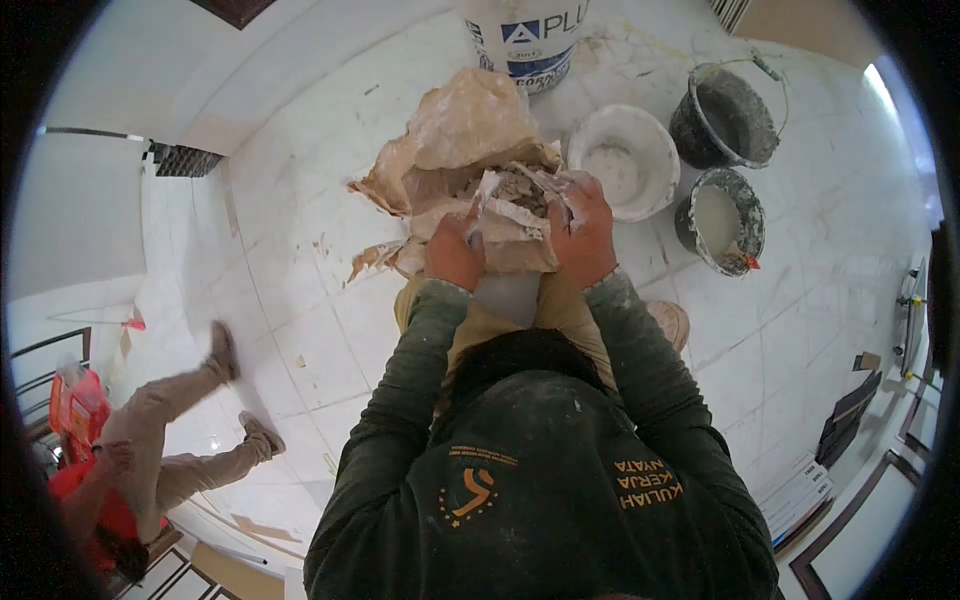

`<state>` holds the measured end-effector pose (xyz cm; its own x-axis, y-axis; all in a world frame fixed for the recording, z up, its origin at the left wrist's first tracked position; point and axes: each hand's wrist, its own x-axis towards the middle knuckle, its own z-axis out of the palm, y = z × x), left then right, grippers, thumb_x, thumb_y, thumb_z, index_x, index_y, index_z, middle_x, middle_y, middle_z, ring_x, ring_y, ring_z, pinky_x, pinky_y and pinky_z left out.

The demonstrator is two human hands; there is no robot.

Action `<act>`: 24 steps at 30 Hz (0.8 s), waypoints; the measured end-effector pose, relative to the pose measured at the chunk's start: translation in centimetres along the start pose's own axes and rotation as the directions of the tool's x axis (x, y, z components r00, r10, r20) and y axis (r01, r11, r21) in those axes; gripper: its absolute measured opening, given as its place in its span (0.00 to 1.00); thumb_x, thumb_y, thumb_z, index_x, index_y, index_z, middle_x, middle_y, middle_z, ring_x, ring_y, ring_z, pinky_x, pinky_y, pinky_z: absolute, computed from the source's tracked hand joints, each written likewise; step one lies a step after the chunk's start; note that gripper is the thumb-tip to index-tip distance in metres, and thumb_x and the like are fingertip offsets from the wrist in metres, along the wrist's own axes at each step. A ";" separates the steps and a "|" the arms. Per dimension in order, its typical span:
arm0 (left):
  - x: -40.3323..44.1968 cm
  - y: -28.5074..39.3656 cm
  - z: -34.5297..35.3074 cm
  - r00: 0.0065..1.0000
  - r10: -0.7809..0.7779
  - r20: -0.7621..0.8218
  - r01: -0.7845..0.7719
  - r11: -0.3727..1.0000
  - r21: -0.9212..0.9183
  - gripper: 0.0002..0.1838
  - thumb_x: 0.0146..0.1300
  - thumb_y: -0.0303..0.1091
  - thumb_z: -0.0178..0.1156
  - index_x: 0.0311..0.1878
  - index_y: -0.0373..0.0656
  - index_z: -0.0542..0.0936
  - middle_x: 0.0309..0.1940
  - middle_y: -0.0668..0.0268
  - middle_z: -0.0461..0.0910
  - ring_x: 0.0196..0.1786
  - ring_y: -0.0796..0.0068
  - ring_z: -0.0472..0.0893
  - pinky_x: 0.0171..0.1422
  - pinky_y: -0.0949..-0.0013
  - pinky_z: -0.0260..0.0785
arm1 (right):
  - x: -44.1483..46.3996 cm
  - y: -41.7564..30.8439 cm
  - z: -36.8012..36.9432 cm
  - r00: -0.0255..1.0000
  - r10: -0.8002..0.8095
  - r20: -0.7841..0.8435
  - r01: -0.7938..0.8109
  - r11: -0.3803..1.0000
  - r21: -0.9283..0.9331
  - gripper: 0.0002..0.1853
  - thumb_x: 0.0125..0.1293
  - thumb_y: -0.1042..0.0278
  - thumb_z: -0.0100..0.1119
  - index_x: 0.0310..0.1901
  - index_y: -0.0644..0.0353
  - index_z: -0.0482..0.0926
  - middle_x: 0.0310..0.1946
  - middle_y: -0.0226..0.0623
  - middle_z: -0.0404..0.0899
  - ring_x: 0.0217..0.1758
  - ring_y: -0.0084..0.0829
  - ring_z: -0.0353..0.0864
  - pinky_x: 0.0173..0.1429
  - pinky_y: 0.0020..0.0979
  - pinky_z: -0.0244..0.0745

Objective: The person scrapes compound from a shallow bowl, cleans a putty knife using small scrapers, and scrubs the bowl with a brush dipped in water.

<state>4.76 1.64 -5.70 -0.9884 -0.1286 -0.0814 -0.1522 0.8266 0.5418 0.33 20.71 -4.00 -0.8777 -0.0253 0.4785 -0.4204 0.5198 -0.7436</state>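
From my remote seat I see a pale, glossy tiled floor (pixel 790 350), scuffed and dusted with crumbs, filling most of the view. On it, in front of the wearer's bent knees, sits a brown paper bag (pixel 462 130), creased, ragged-edged and torn wide across its upper side. Beyond it stands a tall white bucket (pixel 525 45) with blue lettering; to its right, a round, residue-coated white basin (pixel 655 165), a black bucket (pixel 692 130) and a smaller dark bucket (pixel 690 225) with a crusted rim and milky liquid (pixel 715 220). The left hand (pixel 455 250) and right hand (pixel 582 228) are closed on opposite sides of the bag's torn mouth, gripping its whitened edges, with grey, crumbly lumps (pixel 522 190) between them.

Several fingertips are lost to me behind paper and powder, and I cannot make out the bag's depth. The frame cuts off the white bucket's top; the red object on the smaller bucket's rim is too small to identify.

The basin sits close beside the right hand. Left of the bag I have open tiles, reaching to a second person (pixel 185 430) well apart.
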 end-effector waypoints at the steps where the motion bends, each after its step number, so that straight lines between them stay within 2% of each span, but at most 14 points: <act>1: -0.1 -0.1 0.0 1.000 0.001 -0.003 -0.001 1.000 -0.001 0.27 0.52 0.32 0.61 0.59 0.53 0.75 0.44 0.49 0.76 0.44 0.48 0.78 0.46 0.53 0.72 | 1.0 -0.7 -0.8 0.984 -0.094 0.149 0.097 0.995 -0.010 0.15 0.53 0.78 0.55 0.44 0.64 0.78 0.43 0.48 0.73 0.49 0.49 0.72 0.52 0.45 0.69; 2: -0.2 -0.2 0.0 0.999 0.037 0.027 -0.038 0.998 0.051 0.28 0.52 0.31 0.60 0.60 0.57 0.75 0.46 0.49 0.74 0.45 0.49 0.78 0.47 0.53 0.72 | 1.6 -1.0 -1.1 0.938 -0.181 0.296 0.192 0.981 -0.006 0.13 0.53 0.76 0.55 0.42 0.65 0.78 0.42 0.49 0.73 0.48 0.51 0.72 0.51 0.47 0.69; 3: -0.4 -0.5 0.1 0.996 0.069 0.061 -0.075 0.992 0.102 0.29 0.52 0.30 0.60 0.60 0.61 0.75 0.48 0.49 0.72 0.46 0.50 0.77 0.49 0.54 0.72 | 1.5 -0.5 -0.6 0.937 -0.181 0.298 0.192 0.981 -0.006 0.13 0.53 0.76 0.55 0.42 0.65 0.78 0.42 0.49 0.73 0.48 0.51 0.72 0.51 0.47 0.69; 5: -0.9 -1.1 0.3 0.987 0.158 0.018 -0.158 0.962 0.223 0.29 0.52 0.30 0.59 0.60 0.61 0.75 0.48 0.49 0.72 0.47 0.49 0.77 0.50 0.54 0.72 | 1.0 0.9 0.6 0.862 -0.079 0.501 0.221 0.947 -0.232 0.17 0.48 0.80 0.57 0.43 0.59 0.79 0.41 0.45 0.72 0.46 0.50 0.71 0.47 0.44 0.70; 7: -1.1 -1.2 0.3 0.964 0.265 -0.008 -0.246 0.906 0.344 0.29 0.52 0.29 0.58 0.60 0.61 0.75 0.49 0.48 0.71 0.48 0.49 0.76 0.52 0.54 0.72 | 1.5 1.8 0.7 0.901 -0.068 0.429 0.194 0.947 -0.257 0.14 0.49 0.79 0.56 0.40 0.60 0.79 0.41 0.45 0.72 0.46 0.49 0.71 0.49 0.45 0.70; 9: -1.2 -1.1 -0.3 0.983 0.114 0.147 -0.149 0.955 0.258 0.29 0.52 0.29 0.58 0.60 0.60 0.76 0.52 0.46 0.71 0.50 0.48 0.76 0.54 0.55 0.71 | 1.6 1.9 0.8 0.933 -0.073 0.353 0.176 0.946 -0.270 0.11 0.49 0.77 0.55 0.37 0.62 0.79 0.41 0.45 0.71 0.47 0.48 0.72 0.51 0.45 0.69; 12: -1.6 -1.0 -0.3 0.985 0.070 0.160 -0.104 0.970 0.218 0.27 0.51 0.29 0.60 0.57 0.58 0.78 0.53 0.45 0.70 0.50 0.47 0.76 0.54 0.55 0.71 | 0.3 0.7 0.9 0.902 -0.106 0.419 0.217 0.949 -0.227 0.12 0.49 0.76 0.55 0.37 0.62 0.78 0.41 0.45 0.71 0.48 0.49 0.71 0.52 0.45 0.69; 15: -1.9 0.1 -0.4 0.981 0.033 0.193 -0.065 0.985 0.159 0.24 0.51 0.29 0.60 0.55 0.57 0.80 0.53 0.44 0.70 0.50 0.46 0.75 0.54 0.55 0.71 | -2.3 3.2 2.9 0.866 -0.263 0.424 0.364 0.914 -0.176 0.12 0.51 0.75 0.55 0.40 0.63 0.77 0.40 0.46 0.71 0.49 0.49 0.71 0.54 0.45 0.69; 17: -2.2 -1.2 0.5 0.982 0.130 0.136 -0.149 0.979 0.142 0.23 0.53 0.29 0.59 0.56 0.54 0.78 0.47 0.47 0.71 0.46 0.47 0.76 0.51 0.54 0.71 | -1.9 5.5 3.9 0.944 0.010 0.331 0.107 0.936 -0.335 0.15 0.54 0.77 0.56 0.45 0.64 0.79 0.38 0.51 0.74 0.44 0.53 0.72 0.52 0.46 0.69; 18: -2.3 -2.1 0.9 0.972 0.221 0.075 -0.229 0.965 0.128 0.22 0.56 0.30 0.59 0.57 0.51 0.77 0.41 0.50 0.71 0.43 0.48 0.77 0.48 0.54 0.72 | -1.6 6.2 4.1 0.943 0.005 0.333 0.111 0.939 -0.327 0.15 0.54 0.77 0.56 0.45 0.64 0.79 0.38 0.51 0.74 0.44 0.53 0.72 0.52 0.46 0.69; 20: -2.5 -1.9 0.3 0.982 0.175 0.067 -0.181 0.977 0.110 0.22 0.56 0.31 0.59 0.56 0.48 0.77 0.41 0.48 0.73 0.44 0.48 0.77 0.48 0.53 0.71 | -1.5 6.7 3.9 0.979 0.175 0.104 -0.143 0.956 -0.254 0.15 0.59 0.70 0.57 0.46 0.68 0.77 0.40 0.54 0.75 0.47 0.54 0.73 0.54 0.46 0.68; 21: -2.5 -1.6 0.3 0.988 0.143 0.063 -0.148 0.985 0.084 0.21 0.56 0.31 0.59 0.56 0.44 0.77 0.42 0.47 0.74 0.45 0.49 0.77 0.49 0.53 0.71 | -1.8 6.6 3.9 0.979 0.178 0.101 -0.147 0.955 -0.259 0.15 0.59 0.70 0.57 0.46 0.68 0.77 0.40 0.54 0.75 0.47 0.54 0.73 0.54 0.46 0.68; 23: -2.3 -2.2 1.4 0.987 0.157 -0.031 -0.156 0.987 0.035 0.22 0.57 0.32 0.59 0.56 0.40 0.76 0.42 0.46 0.76 0.44 0.50 0.79 0.47 0.54 0.72 | -2.4 6.0 3.7 0.935 0.346 0.078 -0.352 0.930 0.107 0.18 0.62 0.61 0.58 0.45 0.69 0.77 0.41 0.57 0.77 0.47 0.54 0.74 0.53 0.44 0.69; 24: -2.1 -2.7 2.1 0.980 0.158 -0.118 -0.161 0.987 -0.016 0.23 0.57 0.32 0.59 0.57 0.36 0.74 0.42 0.44 0.77 0.43 0.51 0.80 0.46 0.55 0.72 | -2.9 5.6 4.0 0.931 0.361 0.046 -0.364 0.927 0.087 0.18 0.62 0.61 0.58 0.45 0.69 0.77 0.41 0.57 0.77 0.47 0.54 0.74 0.53 0.44 0.69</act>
<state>7.29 0.86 -8.77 -0.9927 -0.0599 0.1050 0.0094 0.8276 0.5613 -0.44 20.32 -11.42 -0.9800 0.1245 0.1554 -0.0905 0.4168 -0.9045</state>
